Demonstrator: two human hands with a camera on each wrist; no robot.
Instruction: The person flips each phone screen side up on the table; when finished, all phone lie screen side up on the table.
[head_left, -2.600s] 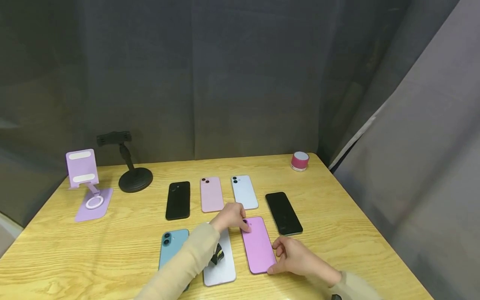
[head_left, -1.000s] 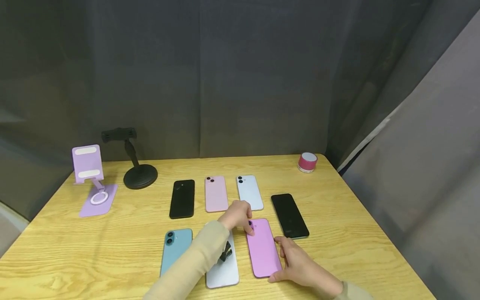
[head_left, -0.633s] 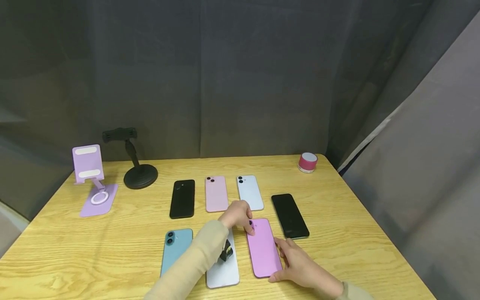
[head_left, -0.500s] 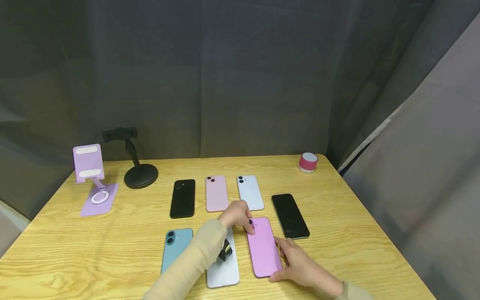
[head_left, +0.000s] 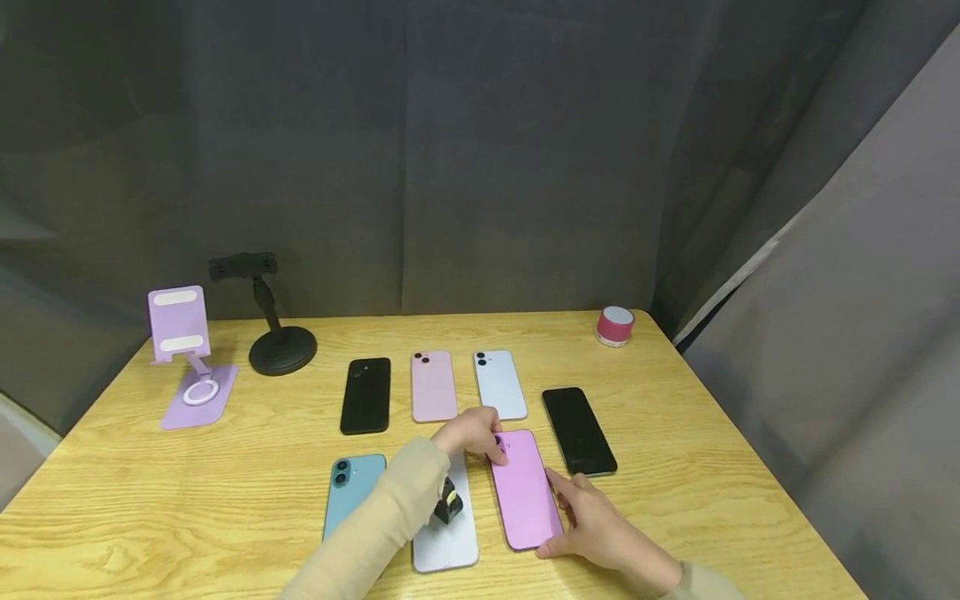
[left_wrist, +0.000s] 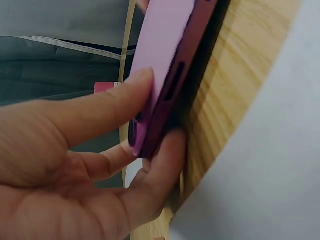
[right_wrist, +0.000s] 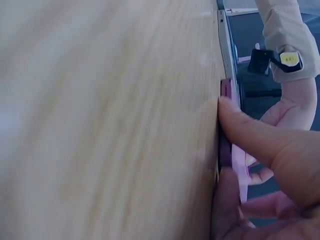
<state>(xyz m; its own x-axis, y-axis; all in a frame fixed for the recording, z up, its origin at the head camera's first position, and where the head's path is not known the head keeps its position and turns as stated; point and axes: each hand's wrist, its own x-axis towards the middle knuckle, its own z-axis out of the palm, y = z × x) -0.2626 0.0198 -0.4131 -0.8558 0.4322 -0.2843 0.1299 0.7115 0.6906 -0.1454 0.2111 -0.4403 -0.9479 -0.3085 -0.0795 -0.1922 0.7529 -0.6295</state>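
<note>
A bright pink phone (head_left: 527, 496) lies back up near the front of the table, camera end away from me. My left hand (head_left: 471, 435) pinches its far left corner. In the left wrist view, the thumb is on the back of the pink phone (left_wrist: 162, 45) and fingertips are under its edge, with a dark gap between phone and wood. My right hand (head_left: 600, 527) holds the near right corner, thumb at the bottom edge and index finger along the side. Beneath my left forearm lies a white phone (head_left: 450, 542), partly hidden; a teal phone (head_left: 352, 492) is left of it.
Behind are a black phone (head_left: 366, 396), a pale pink phone (head_left: 433, 387) and a pale blue phone (head_left: 500, 385). Another black phone (head_left: 579, 431) lies close right. Farther back stand a lilac phone stand (head_left: 180, 321), a black stand (head_left: 282, 350) and a small pink-red cylinder (head_left: 615, 327).
Both hands keep their hold on the bright pink phone, which stays in about the same place. My left wrist sits slightly lower in the head view, and the view itself has shifted a little.
</note>
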